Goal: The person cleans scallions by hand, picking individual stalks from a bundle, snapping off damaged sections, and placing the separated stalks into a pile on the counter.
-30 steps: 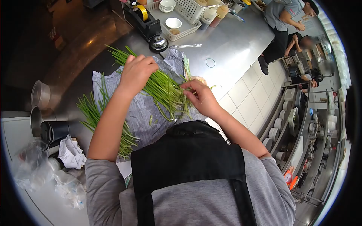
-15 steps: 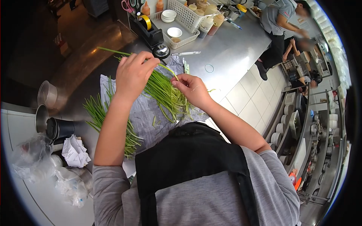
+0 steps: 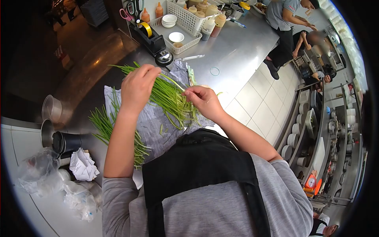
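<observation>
Head view, nearest first: beyond the black apron (image 3: pixel 197 166), the left hand (image 3: pixel 137 89) is bent over the green stalks, its fingers nearly closed on one long stalk (image 3: pixel 171 80). The right hand (image 3: pixel 203 102) pinches that stalk's pale end between thumb and fingertips, the other fingers loosely curled. Gripped at two places, the stalk spans the gap, which probably steadies its thin end.

Just beneath lies the larger pile (image 3: pixel 169 98), pale ends toward the right hand, likely so single stalks can be reached easily. Crumpled grey paper (image 3: pixel 152 128) lies under it, probably to catch scraps. A smaller pile (image 3: pixel 103 126) sits apart beside the left forearm, perhaps so the two don't mix.

Farther off, the bell (image 3: pixel 164 58), tape dispenser (image 3: pixel 153 41) and white basket (image 3: pixel 182 49) stand beyond the paper, seemingly out of the hands' way. Past the metal counter (image 3: pixel 241 51), a co-worker (image 3: pixel 281 19) stands with both arms forward.
</observation>
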Demonstrator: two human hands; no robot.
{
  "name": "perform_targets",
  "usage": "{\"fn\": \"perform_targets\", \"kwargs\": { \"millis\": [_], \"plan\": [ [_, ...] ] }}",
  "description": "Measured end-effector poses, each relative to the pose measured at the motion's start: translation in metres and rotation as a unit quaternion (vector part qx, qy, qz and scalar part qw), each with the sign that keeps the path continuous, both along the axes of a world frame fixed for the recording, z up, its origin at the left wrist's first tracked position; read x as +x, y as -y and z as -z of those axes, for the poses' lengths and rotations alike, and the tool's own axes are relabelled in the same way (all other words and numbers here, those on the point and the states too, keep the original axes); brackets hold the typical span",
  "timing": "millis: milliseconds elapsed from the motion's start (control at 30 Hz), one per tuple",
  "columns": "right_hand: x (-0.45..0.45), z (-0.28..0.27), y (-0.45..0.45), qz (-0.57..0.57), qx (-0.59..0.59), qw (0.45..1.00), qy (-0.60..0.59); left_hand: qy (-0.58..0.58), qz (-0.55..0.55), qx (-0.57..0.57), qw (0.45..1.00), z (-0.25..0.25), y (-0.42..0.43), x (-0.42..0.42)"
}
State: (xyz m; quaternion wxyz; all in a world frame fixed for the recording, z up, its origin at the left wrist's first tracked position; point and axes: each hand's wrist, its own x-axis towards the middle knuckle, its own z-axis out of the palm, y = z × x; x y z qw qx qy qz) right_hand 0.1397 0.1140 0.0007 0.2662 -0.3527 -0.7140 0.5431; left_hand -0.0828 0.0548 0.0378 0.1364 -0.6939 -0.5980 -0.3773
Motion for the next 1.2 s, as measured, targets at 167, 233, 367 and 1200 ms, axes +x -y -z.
{"fn": "perform_targets", "kwargs": {
  "millis": [167,233,367,1200],
  "plan": [
    [0.020,0.028,-0.003,0.031,0.009,0.999,0.029,0.000,-0.027,0.015,1.000,-0.004,0.003,-0.015],
    [0.019,0.026,-0.003,0.059,0.059,0.996,0.006,0.008,-0.038,-0.009,0.999,-0.007,0.006,-0.016],
    [0.016,0.005,-0.002,0.075,0.273,0.959,-0.007,0.003,-0.028,0.011,1.000,-0.001,0.004,-0.016],
    [0.051,-0.022,0.002,-0.062,-0.038,0.996,0.057,-0.085,0.161,-0.059,0.982,0.022,0.003,0.073]
  ]
}}
